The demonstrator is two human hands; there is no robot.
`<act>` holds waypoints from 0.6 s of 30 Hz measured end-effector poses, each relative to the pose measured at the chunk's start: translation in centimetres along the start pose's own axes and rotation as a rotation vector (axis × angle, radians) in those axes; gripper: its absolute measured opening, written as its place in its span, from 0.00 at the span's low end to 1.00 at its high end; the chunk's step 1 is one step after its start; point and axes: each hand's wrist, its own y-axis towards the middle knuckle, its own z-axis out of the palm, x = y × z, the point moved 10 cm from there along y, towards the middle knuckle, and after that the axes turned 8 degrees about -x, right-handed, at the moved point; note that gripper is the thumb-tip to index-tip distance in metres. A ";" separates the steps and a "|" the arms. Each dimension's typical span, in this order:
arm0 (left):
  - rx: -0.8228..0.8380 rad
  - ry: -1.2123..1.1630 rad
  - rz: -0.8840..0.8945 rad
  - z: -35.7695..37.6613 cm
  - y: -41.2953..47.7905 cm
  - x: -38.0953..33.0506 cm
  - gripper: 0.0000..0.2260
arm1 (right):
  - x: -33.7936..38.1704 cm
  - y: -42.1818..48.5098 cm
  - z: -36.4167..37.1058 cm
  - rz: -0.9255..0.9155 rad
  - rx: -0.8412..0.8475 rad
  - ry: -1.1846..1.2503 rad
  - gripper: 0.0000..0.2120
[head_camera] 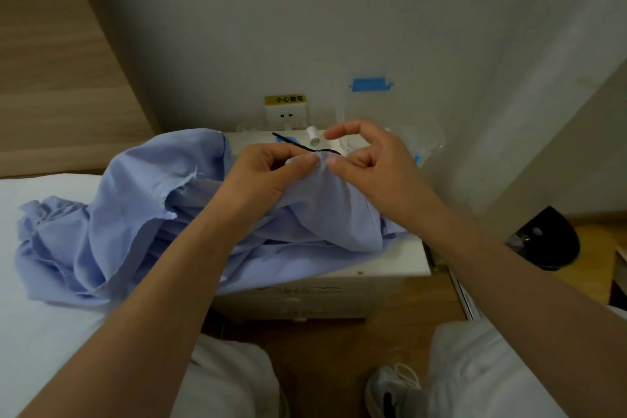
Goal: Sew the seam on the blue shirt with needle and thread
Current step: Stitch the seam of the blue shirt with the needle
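Nearest, at the lower edge: two knees in white trousers (230, 380), one white sneaker (393, 390) flat on brown wooden floor (325, 343). Next, both hands raised and meeting over the cloth. Left hand (268, 170): thumb and curled fingers pinching a raised fold of the light blue fabric shirt (118, 214). Right hand (369, 156): thumb and a lower finger nipping the same fold just beside the left thumb, index finger arched above, apart from the cloth. Needle and thread at the pinch: too small to tell. Shirt itself: crumpled, draped partly over a white bed sheet (40, 332) at left, partly over the top of a white bedside cabinet (403, 261), frayed raw edge (176, 187) showing left of the hands. Behind the hands, on the cabinet top: white thread spool (312, 136), thin black tool (291, 142), clear plastic bag (420, 139). Farthest, on the grey wall (339, 10): white socket (286, 115) under a yellow label (285, 99), strip of blue tape (369, 84) to its right.
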 end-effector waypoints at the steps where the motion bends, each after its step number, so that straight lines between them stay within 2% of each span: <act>1: 0.012 -0.008 0.003 0.1 -0.1 0.0 0.10 | -0.4 0.1 0.2 0.018 0.003 -0.016 0.10; 5: 0.036 0.001 0.030 0.2 -0.2 -0.4 0.08 | -1.5 0.0 0.8 0.060 0.040 -0.068 0.04; 9: -0.037 0.127 0.059 -1.1 0.3 -0.1 0.06 | -2.3 0.3 -0.2 0.114 -0.010 -0.037 0.04; 18: 0.009 0.033 0.047 -0.9 0.3 -0.1 0.04 | -2.4 0.2 0.0 0.148 0.013 0.007 0.04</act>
